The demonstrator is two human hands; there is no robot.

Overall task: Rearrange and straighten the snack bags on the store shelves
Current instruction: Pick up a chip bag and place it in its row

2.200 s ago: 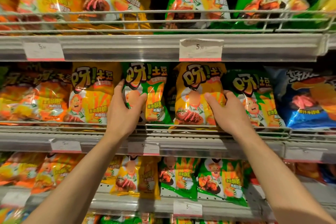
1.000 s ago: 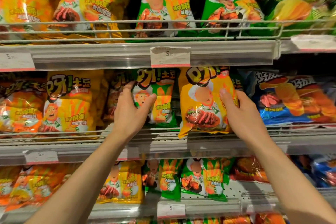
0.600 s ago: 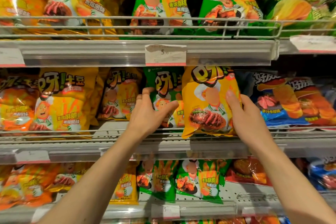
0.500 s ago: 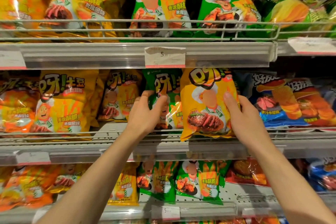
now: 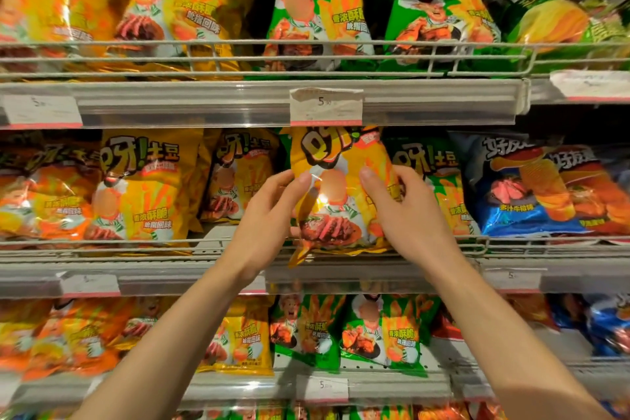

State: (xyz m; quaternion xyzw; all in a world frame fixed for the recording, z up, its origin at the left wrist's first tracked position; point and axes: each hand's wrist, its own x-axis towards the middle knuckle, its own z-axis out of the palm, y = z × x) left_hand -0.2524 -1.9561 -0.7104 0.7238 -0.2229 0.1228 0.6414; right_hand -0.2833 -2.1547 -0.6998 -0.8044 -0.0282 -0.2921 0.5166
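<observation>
A yellow snack bag [image 5: 335, 187] stands upright at the front of the middle shelf [image 5: 341, 254], its bottom corner hanging over the wire rail. My left hand [image 5: 269, 215] grips its left edge, thumb on the front. My right hand [image 5: 405, 211] grips its right side, thumb across the front. A green snack bag [image 5: 433, 181] stands just behind my right hand. Another yellow bag [image 5: 243, 174] leans further back to the left of my left hand.
A large yellow bag [image 5: 143, 187] and orange bags [image 5: 41, 194] fill the middle shelf's left; blue bags [image 5: 531, 187] fill its right. The upper shelf holds yellow bags [image 5: 184, 14] and green bags [image 5: 320, 7] behind a wire rail. A price tag [image 5: 325, 107] hangs above the held bag.
My left hand has left the green bag and taken the yellow bag's left edge. The yellow bag, pulled forward, is now held between both hands. The green bag now shows to the right.
</observation>
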